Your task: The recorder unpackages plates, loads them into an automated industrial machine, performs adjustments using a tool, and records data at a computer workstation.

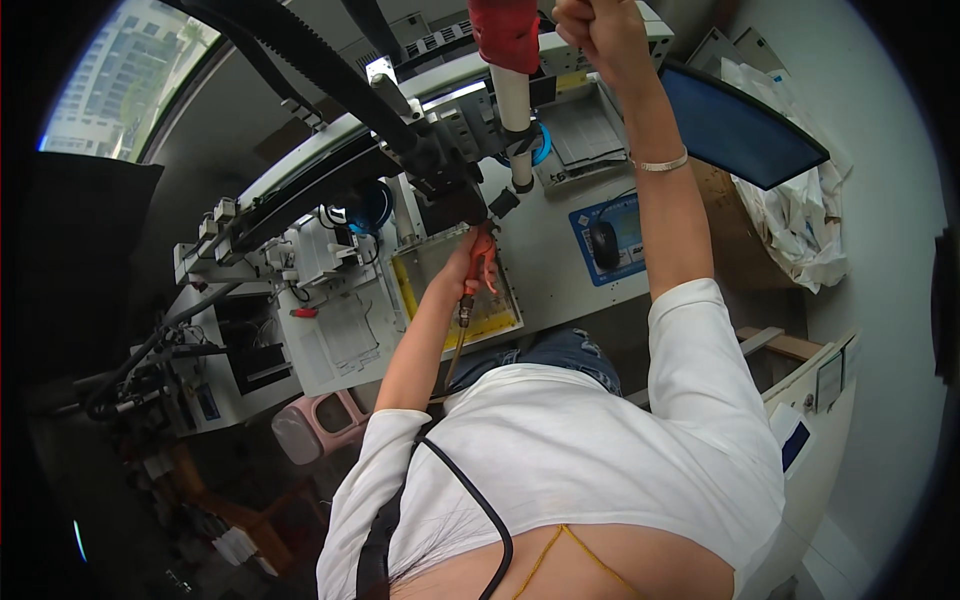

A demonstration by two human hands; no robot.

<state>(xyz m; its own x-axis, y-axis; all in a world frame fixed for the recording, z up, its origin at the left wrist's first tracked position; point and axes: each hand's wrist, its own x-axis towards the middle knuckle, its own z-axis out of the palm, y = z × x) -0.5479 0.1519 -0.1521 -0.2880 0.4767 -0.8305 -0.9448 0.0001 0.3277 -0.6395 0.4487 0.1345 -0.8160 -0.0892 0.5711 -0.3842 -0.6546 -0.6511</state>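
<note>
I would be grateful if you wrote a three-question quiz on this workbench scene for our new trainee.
1. Open question: what does the person's left grip hold?
2. True or false: the black mouse rests on a blue pad.
3. Multiple choice: what colour is the stool?
A) green
B) pink
C) black

Key:
1. An orange pistol-shaped tool.
2. True.
3. B.
</note>
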